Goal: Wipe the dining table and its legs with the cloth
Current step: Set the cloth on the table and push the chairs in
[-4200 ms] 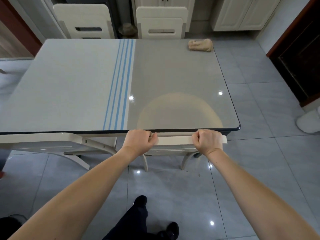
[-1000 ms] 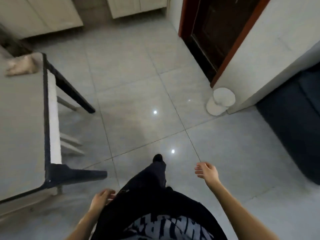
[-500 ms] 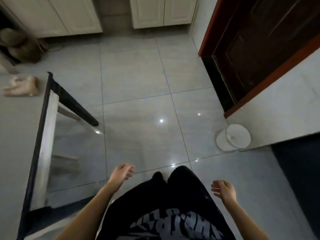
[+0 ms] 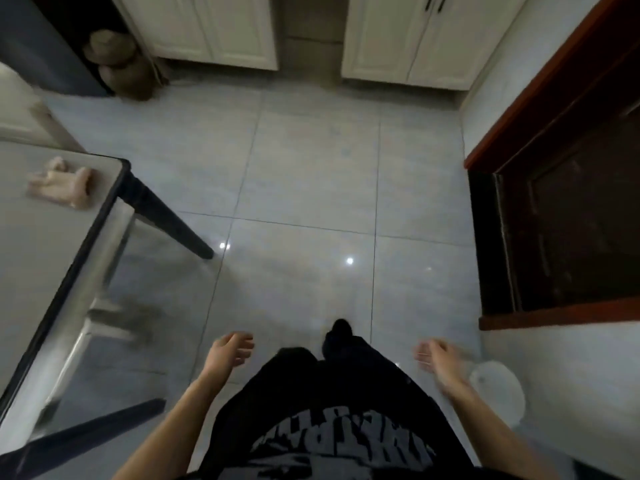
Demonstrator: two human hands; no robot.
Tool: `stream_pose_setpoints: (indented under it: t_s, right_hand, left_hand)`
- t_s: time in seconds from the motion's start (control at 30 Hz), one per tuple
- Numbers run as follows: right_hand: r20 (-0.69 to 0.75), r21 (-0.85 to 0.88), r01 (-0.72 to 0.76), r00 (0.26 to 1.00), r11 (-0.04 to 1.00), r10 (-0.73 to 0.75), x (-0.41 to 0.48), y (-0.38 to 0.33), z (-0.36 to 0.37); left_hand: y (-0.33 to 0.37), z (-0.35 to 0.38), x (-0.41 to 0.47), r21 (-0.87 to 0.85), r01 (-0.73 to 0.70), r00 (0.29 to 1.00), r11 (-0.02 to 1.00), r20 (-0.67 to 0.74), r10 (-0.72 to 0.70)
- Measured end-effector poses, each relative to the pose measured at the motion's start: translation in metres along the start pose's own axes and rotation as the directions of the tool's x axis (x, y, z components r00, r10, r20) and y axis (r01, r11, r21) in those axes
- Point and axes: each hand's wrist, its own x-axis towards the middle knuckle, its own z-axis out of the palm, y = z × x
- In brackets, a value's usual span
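While the cloth [image 4: 60, 183] lies on the table [image 4: 38, 265] (corner), hands [image 4: 228, 353] [image 4: 433, 356] hang loose.

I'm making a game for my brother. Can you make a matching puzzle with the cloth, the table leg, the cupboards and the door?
Things: 1 cloth; 2 table leg; 3 cupboards; 4 door.
Clues: A cream, by the far wall; B brown, reddish frame, on the right; C on the table, near its corner; D dark, slanting down to the floor.
Pairs: 1-C, 2-D, 3-A, 4-B.

Floor [image 4: 311, 188] open ahead — table [image 4: 41, 258] and dark leg [image 4: 169, 223] left, wall [image 4: 575, 375] right.
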Motion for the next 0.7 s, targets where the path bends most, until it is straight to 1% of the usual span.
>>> stream_pose_setpoints:
  t_s: [0.07, 0.13, 0.2, 0.3, 0.43, 0.53, 0.7]
  right_hand:
    - [0.054, -0.036, 0.069, 0.996, 0.997, -0.067, 0.029, -0.048, 0.012]
    - [0.122, -0.096, 0.128, 0.986, 0.987, -0.116, 0.051, -0.09, 0.028]
    - [0.172, -0.161, 0.16, 0.976, 0.974, -0.132, 0.066, -0.124, 0.05]
    - [0.247, -0.194, 0.187, 0.959, 0.963, -0.137, 0.087, -0.167, 0.086]
    - [0.277, -0.245, 0.194, 0.953, 0.95, -0.123, 0.112, -0.204, 0.127]
    - [0.269, -0.253, 0.19, 0.956, 0.949, -0.12, 0.13, -0.236, 0.157]
    - [0.257, -0.286, 0.185, 0.96, 0.94, -0.111, 0.148, -0.29, 0.205]
  left_hand:
    - [0.01, 0.004, 0.005, -0.088, 0.009, 0.998, 0.996, -0.065, -0.015]
    - [0.017, 0.006, 0.01, -0.156, 0.046, 0.991, 0.987, -0.117, -0.065]
    - [0.02, 0.007, 0.016, -0.216, 0.087, 0.979, 0.972, -0.161, -0.123]
    - [0.025, 0.005, 0.029, -0.287, 0.129, 0.961, 0.949, -0.199, -0.19]
    - [0.048, -0.005, 0.06, -0.334, 0.16, 0.95, 0.929, -0.204, -0.237]
    - [0.088, -0.023, 0.099, -0.337, 0.139, 0.957, 0.931, -0.196, -0.214]
    - [0.175, -0.061, 0.155, -0.361, 0.021, 0.967, 0.932, -0.228, -0.11]
